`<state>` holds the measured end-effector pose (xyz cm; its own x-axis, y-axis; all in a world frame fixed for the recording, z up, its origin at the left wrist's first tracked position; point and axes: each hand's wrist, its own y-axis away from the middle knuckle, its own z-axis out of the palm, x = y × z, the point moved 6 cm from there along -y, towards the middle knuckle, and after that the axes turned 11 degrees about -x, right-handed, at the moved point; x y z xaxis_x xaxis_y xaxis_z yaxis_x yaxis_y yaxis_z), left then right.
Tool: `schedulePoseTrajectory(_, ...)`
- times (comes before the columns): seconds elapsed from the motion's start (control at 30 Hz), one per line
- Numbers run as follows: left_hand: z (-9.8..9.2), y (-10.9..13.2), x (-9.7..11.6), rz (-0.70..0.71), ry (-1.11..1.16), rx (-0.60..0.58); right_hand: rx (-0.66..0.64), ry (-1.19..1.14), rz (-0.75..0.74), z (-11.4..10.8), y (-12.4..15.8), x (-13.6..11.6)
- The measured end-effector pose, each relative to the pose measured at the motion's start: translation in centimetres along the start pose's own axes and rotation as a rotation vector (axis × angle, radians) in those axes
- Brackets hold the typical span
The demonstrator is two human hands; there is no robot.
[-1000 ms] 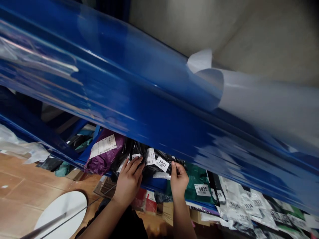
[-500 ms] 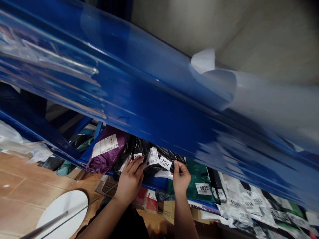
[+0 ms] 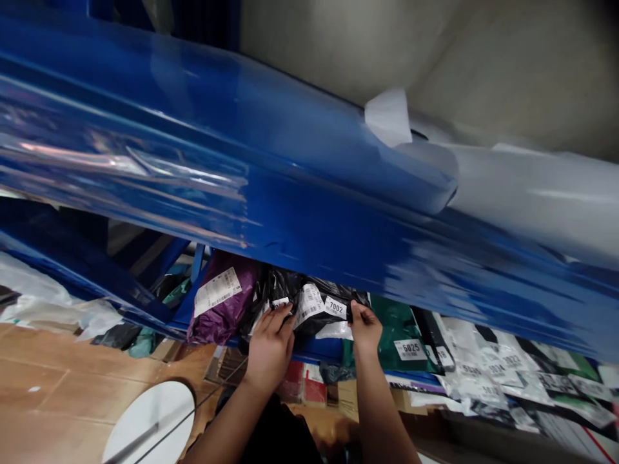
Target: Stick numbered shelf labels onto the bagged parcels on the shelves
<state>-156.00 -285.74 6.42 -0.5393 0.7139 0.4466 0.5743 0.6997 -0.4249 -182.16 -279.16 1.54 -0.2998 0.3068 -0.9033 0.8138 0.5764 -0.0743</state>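
Note:
A black plastic parcel [image 3: 314, 303] with a white label reading 7002 lies on a blue shelf, under a large blue shelf beam [image 3: 290, 193]. My left hand [image 3: 271, 345] rests flat against the parcel's left side with its fingers stretched upward. The parcel's right edge, just beside the label, is pinched by my right hand [image 3: 366, 328]. A purple parcel [image 3: 222, 303] with a white shipping label lies to the left of the black one. A green parcel [image 3: 401, 335] labelled 6025 lies to its right.
Several white and black numbered parcels [image 3: 483, 380] line the shelf to the right. A white sheet [image 3: 532, 193] curls over the beam's top right. Below left are a brown floor [image 3: 62, 399], a white round disc [image 3: 149, 419] and crumpled clear plastic [image 3: 58, 309].
The view has shifted so the hands and parcels sit further right and slightly higher. Both hands stay on the black parcel, pushed a little deeper under the beam.

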Motion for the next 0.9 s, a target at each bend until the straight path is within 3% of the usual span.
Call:
schedulePoseTrajectory(0.23,-0.3,-0.4,-0.4,0.001,0.014,-0.042,0.042,-0.039,0.03,0.4,0.4,-0.7)
schedulePoseTrajectory(0.43,-0.8,0.3,-1.8,-0.087,0.09,0.047,0.096,-0.047,0.002,0.3,1.7,-1.9)
schedulePoseTrajectory(0.53,-1.1,0.7,-2.7,-0.137,0.108,0.059,0.197,-0.04,-0.068,-0.4,3.7,-4.0)
schedulePoseTrajectory(0.63,-1.0,0.7,-3.3,-0.177,0.148,0.0,0.381,0.116,-0.26,-1.0,7.0,-7.6)
schedulePoseTrajectory(0.7,-0.8,0.5,-3.6,-0.203,0.182,-0.047,0.291,0.23,-0.42,0.5,8.7,-10.0)
schedulePoseTrajectory(0.77,-0.6,0.4,-4.0,-0.227,0.204,-0.081,0.032,0.287,-0.524,3.4,9.8,-11.4)
schedulePoseTrajectory(0.83,-0.7,0.3,-4.4,-0.248,0.204,-0.096,-0.169,0.324,-0.546,6.4,10.7,-11.9)
schedulePoseTrajectory(0.9,-1.0,0.3,-4.8,-0.259,0.19,-0.095,-0.241,0.356,-0.563,8.7,11.7,-12.0)
